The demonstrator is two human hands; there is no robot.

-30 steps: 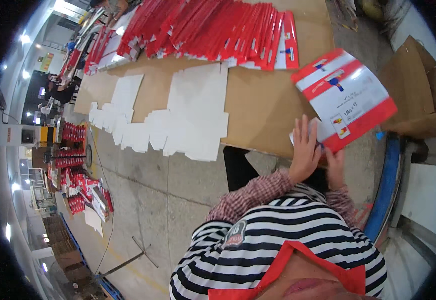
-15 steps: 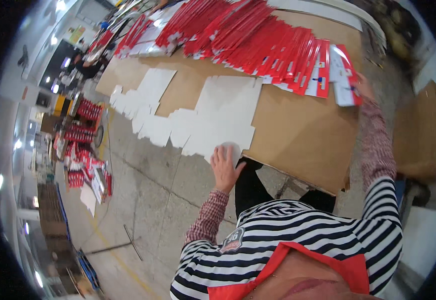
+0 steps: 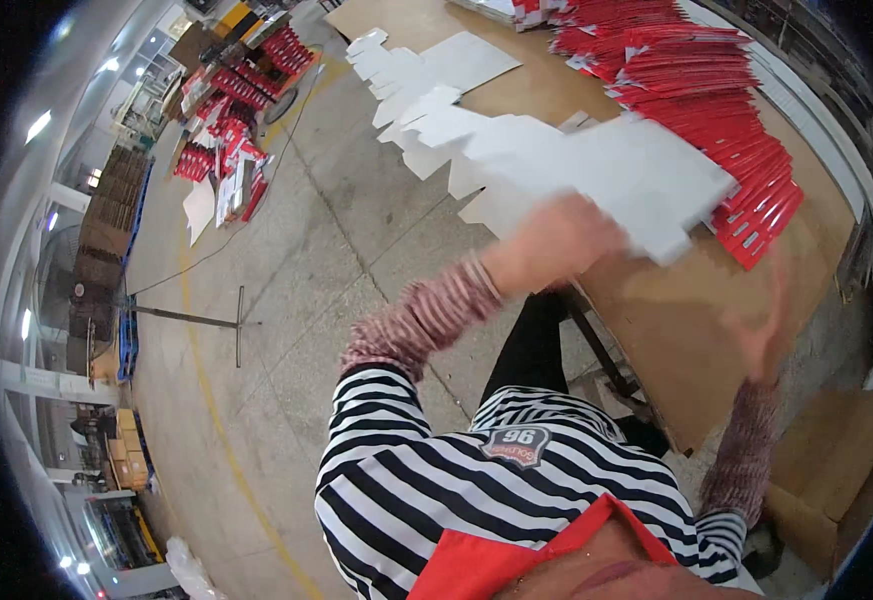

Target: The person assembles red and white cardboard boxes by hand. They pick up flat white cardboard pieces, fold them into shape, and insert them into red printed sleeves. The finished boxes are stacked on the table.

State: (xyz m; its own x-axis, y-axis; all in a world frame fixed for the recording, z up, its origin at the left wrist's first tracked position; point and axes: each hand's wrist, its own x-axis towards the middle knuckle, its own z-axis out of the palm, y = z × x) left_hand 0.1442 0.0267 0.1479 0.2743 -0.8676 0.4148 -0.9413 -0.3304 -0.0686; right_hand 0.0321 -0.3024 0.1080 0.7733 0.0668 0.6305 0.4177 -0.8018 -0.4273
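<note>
My left hand, smeared by motion, is closed at the near edge of a white die-cut card sheet. The sheet is blurred too and slants across the table toward the red packets. To the right, my right hand hovers over the bare brown tabletop with thumb and fingers apart, holding nothing I can see. More flat white card blanks lie overlapped along the table's left edge. Beyond the sheet, many flat red-and-white packets lie fanned in an overlapping row, their near end not far from my right hand.
The brown-topped table has its near corner close to my body. An open cardboard box stands at my right. Across the floor on the left are stacks of red goods and a thin metal stand.
My view has turned. The right hand has let go of a red-and-white packet at the row's end and drawn nearer. My left hand has risen from the blanks, shifting a sheet rightward.
</note>
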